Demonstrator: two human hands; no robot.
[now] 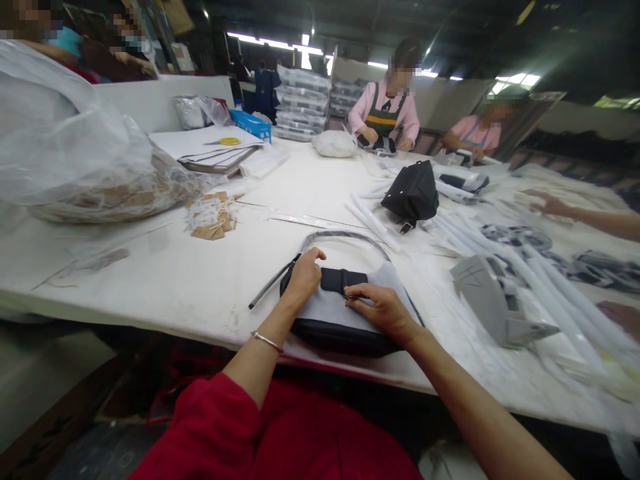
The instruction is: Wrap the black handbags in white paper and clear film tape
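A black handbag (pixel 345 339) lies near the table's front edge, with a pale grey sheet over its front and a wrapped handle (pixel 345 235) arching away from me. My left hand (pixel 305 275) grips the bag's upper left side, its fingers curled and partly hidden. A thin dark strap (pixel 267 285) sticks out beside it. At the middle of the bag, my right hand (pixel 380 307) pinches a small metal buckle (pixel 346 300) at the end of the strap on the black flap (pixel 333 280).
Cardboard tags (pixel 213 223) lie beyond the bag, beside a large plastic sack (pixel 90 167). Another black bag (pixel 413 190) stands at the back right. Grey padding (pixel 493 300) and white tubes (pixel 550 293) fill the right side. Co-workers sit across the table; someone's hand (pixel 550 202) reaches in from the right.
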